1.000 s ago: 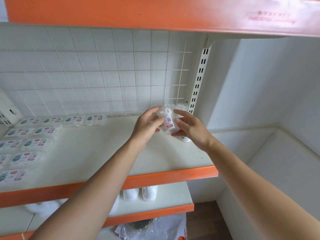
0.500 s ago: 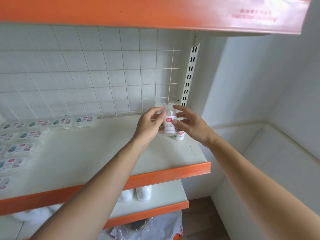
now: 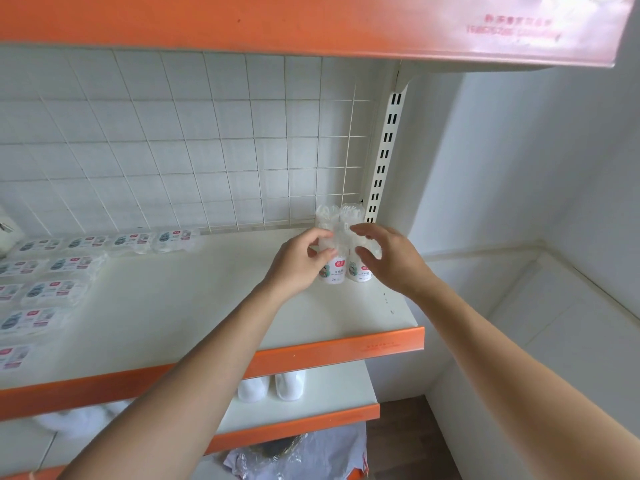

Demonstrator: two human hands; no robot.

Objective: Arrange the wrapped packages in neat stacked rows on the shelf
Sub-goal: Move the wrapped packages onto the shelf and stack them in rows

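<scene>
White shelf (image 3: 173, 306) with an orange front lip and a wire grid (image 3: 173, 150) behind it fills the view. Ten flat wrapped packs (image 3: 52, 289) lie in rows at centre left, the outermost cut off by the frame edge. Right of centre two clear upright tubes stand side by side, with red-and-white labels low on each. The left hand (image 3: 298, 261) pinches the left tube (image 3: 335, 271) between thumb and curled fingers. The right hand (image 3: 391, 261) brackets the right tube (image 3: 360, 271); its curved fingers are blurred, so I cannot tell whether it grips. Both hands hide the tubes' middles.
</scene>
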